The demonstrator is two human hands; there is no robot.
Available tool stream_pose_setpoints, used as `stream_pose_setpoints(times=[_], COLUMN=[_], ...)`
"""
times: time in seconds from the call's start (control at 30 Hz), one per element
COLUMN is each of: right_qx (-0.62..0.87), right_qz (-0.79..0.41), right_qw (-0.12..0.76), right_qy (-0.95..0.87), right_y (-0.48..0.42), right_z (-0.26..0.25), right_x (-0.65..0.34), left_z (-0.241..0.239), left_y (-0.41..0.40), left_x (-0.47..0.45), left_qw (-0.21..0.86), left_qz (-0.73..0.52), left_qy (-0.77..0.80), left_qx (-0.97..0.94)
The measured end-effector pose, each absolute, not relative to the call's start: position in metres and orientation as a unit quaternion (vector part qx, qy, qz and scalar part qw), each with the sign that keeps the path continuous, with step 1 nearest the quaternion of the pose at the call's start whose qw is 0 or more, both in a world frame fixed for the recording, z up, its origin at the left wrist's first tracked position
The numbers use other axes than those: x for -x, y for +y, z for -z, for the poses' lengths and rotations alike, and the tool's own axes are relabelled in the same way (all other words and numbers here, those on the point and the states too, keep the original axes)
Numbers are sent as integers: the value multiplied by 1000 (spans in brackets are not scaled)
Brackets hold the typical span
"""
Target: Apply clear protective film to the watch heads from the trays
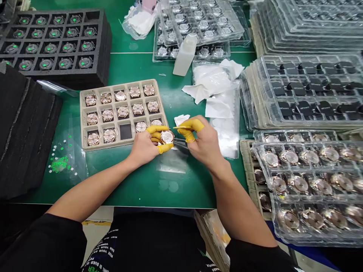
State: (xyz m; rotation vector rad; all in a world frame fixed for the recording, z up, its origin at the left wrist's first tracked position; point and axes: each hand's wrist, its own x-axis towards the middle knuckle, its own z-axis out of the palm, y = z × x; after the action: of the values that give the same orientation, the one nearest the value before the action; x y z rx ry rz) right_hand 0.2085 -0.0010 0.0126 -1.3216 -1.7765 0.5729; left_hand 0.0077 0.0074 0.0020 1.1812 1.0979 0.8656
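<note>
My left hand [147,145], with yellow finger cots, pinches a rose-gold watch case [167,136] above the green mat, just right of the beige tray [83,121]. My right hand [202,141], also in yellow cots, grips thin tweezers [181,128] whose tips point at the watch case. The beige tray holds several similar watch cases, with one cell [126,131] dark and vacant.
A black foam tray [103,41] of green-centred parts sits far left. Clear blister trays [312,173] of watch cases stack at right and far centre. White wipes [215,94], a white bottle [185,54] and green stickers [59,164] lie on the mat.
</note>
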Motion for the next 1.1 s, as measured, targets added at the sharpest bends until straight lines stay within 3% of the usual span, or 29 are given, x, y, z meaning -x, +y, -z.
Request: stream_pose_setpoints(times=[0.1,0.33,0.53,0.73,1.1], right_qx=[446,352,373,398,383], right_qz=[-119,-17,-6,12,-14], right_qw=[423,357,307,394,331], right_qy=[-779,-865,-876,-828,-862], right_y=[0,-4,-9,-4,-12], right_z=[-9,-12,-16,-11,-14], right_x=[-214,-210,-207,-212,-206], left_z=[-2,0,0,-4,1], left_y=[7,6,7,7,7], left_x=[-7,-6,-6,-7,-6], left_qw=[612,619,609,598,603], left_qz=[-370,-367,-375,-380,-378], left_qy=[473,476,472,488,481], left_qx=[-514,-506,-516,-510,-511])
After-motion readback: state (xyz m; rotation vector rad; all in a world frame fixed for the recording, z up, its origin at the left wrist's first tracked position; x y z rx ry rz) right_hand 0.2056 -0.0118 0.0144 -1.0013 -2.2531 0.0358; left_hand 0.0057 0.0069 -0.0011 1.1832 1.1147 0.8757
